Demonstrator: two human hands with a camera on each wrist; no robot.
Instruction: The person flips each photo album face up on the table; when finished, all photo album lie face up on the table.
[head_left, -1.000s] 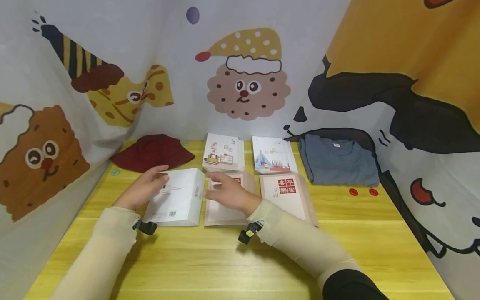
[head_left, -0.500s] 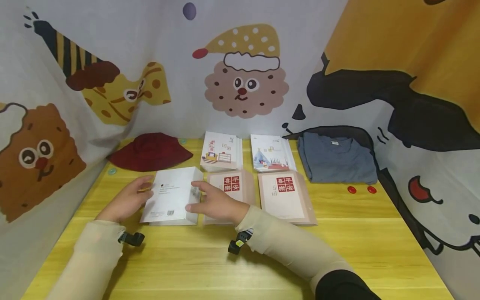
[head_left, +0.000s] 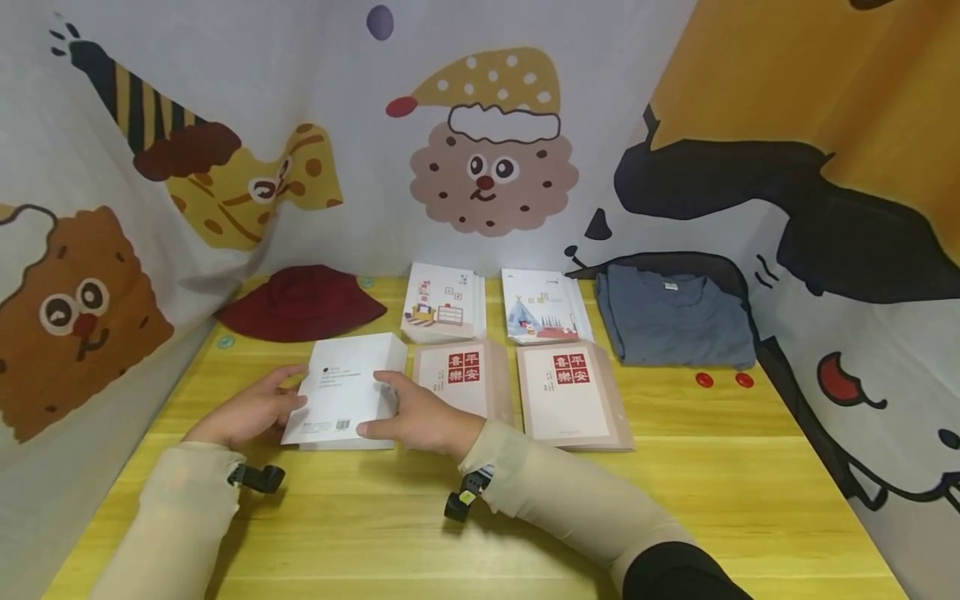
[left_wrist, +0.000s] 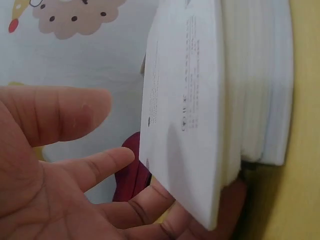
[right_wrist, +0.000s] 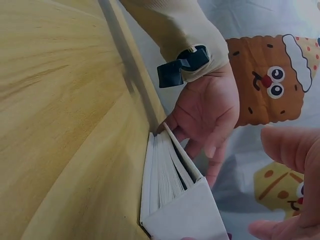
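White book stack (head_left: 347,390) lies on the yellow bench (head_left: 525,525), left of two red-stamp booklets (head_left: 467,377). Left hand (head_left: 251,412) holds its left edge, fingers curled under the cover, thumb on top. Right hand (head_left: 420,417) holds the right edge w/ curled fingers. Red hat (head_left: 300,302) is behind, apart.

The table (head_left: 675,500) is yellow wood-grain; the near-left book (head_left: 341,392) is white with small black print; two booklets (head_left: 573,396) are pale pink with red squares; the far-left hat (head_left: 300,304) is dark red; the far-right T-shirt (head_left: 671,321) is grey-blue; sleeves (head_left: 570,500) are beige.
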